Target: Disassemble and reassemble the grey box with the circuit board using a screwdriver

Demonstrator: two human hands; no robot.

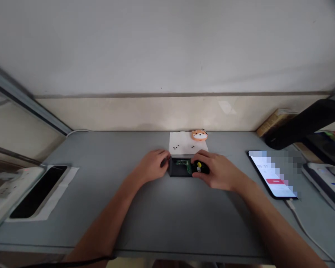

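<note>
An opened black electronic device (pixel 180 171) lies on the desk in front of me, its green circuit board (pixel 188 166) exposed. At its right end is a dark part with a round yellow spot (pixel 199 164). My right hand (pixel 216 169) is closed around this end, thumb at the near side and fingers at the far side. My left hand (pixel 155 165) is at the device's left end, fingers curled around a small dark piece (pixel 163 162) whose kind I cannot make out. Just behind the device, several tiny dark screws (pixel 175 147) lie on a white paper (pixel 181 138).
An orange animal-face case (pixel 199 135) sits on the paper's back corner. At left, a dark phone (pixel 40 191) rests on tissue beside a white power strip (pixel 5 190). To the right are a lit phone (pixel 272 175) with a cable, another power strip (pixel 328 182) and a black cylindrical object (pixel 304 124).
</note>
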